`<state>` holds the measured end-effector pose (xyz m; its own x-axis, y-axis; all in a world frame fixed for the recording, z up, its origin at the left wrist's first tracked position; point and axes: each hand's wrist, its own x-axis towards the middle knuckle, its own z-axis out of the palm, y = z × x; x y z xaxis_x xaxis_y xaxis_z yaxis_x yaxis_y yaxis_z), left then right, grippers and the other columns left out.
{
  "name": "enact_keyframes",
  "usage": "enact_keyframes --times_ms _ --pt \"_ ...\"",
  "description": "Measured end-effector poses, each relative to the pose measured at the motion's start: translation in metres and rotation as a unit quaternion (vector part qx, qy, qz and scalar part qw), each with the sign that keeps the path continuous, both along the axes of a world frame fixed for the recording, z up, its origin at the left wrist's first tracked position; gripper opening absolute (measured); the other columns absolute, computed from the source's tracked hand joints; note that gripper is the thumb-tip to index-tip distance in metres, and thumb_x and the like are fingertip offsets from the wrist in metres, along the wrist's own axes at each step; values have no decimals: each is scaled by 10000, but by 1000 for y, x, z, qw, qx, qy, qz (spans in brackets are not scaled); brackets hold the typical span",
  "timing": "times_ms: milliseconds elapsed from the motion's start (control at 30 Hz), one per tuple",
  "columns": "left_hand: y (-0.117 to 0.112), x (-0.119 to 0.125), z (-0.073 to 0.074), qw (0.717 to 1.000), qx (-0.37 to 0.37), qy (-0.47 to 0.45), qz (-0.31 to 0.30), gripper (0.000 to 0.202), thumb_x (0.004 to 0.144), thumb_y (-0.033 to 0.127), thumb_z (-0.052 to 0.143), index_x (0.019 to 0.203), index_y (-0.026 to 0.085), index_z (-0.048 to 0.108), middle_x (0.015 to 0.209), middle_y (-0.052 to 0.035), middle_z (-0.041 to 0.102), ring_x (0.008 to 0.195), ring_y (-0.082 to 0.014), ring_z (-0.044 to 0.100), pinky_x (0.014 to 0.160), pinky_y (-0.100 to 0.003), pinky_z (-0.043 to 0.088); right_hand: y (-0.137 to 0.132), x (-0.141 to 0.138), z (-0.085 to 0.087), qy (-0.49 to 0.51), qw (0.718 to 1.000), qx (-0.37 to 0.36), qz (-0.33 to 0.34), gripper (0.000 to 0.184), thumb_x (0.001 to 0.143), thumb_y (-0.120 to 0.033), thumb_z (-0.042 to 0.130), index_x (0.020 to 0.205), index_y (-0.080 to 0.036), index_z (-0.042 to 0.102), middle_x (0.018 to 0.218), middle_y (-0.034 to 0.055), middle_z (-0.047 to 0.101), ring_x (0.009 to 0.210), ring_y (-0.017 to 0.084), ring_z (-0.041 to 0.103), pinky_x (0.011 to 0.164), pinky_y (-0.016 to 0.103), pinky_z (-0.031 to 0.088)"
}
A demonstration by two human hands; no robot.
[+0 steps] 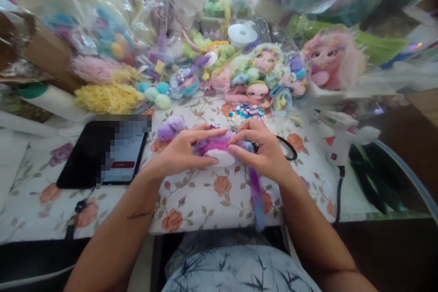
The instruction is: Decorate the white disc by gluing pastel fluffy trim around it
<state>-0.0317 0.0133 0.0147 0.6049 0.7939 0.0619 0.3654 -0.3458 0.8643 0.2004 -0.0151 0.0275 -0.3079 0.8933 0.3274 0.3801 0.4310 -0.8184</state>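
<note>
My left hand (pixel 187 146) grips a fluffy pink-and-purple craft piece (pixel 221 140) with a smooth white oval (pixel 221 157) on its near side. The thumb lies along the oval and the fingers reach over the top. At the right end of the piece, my right hand (pixel 258 146) is closed, thumb and fingertips pinching the fluff. A fuzzy purple-to-blue strip (pixel 256 196) hangs below this hand toward the table edge. Behind the right hand shows a black loop (pixel 289 147), like a scissor handle; I cannot tell if it is held.
A purple fluffy bundle (pixel 171 127) lies beside my left hand, and a tablet (pixel 87 155) farther left. Sequins (pixel 248 111), several doll heads (pixel 265 59) and pompoms (pixel 162 101) crowd the back. A white glue gun (pixel 338 139) and dark-handled pliers (pixel 372 178) are at right.
</note>
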Motion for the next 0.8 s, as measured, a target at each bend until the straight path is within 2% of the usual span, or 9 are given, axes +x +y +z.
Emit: enact_keyframes --times_ms 200,467,567,800 --pt "0 0 -1 1000 -4 2 7 658 768 383 812 1381 358 577 1148 -51 673 983 -203 628 899 -324 522 3 1 -2 -31 999 19 39 77 908 -233 673 832 -217 664 866 16 556 881 185 536 829 358 422" --pt "-1 2 0 1000 -3 6 6 649 770 393 806 1377 357 581 1151 -47 661 1082 -223 611 983 -351 503 4 4 -2 -43 996 15 71 104 943 -222 616 840 -212 621 888 26 550 885 186 535 855 367 419" --pt "0 3 0 1000 -4 5 3 655 769 392 807 1380 355 577 1151 -44 663 1060 -214 620 978 -340 505 5 5 -2 -51 996 15 77 107 940 -216 615 834 -214 624 889 28 554 895 189 539 858 369 421" --pt "0 1 -1 1000 -3 0 4 653 771 389 807 1381 358 576 1191 -47 666 1093 -227 624 981 -340 508 4 6 0 -25 998 -2 50 105 937 -235 619 844 -211 660 886 25 553 892 184 551 844 366 427"
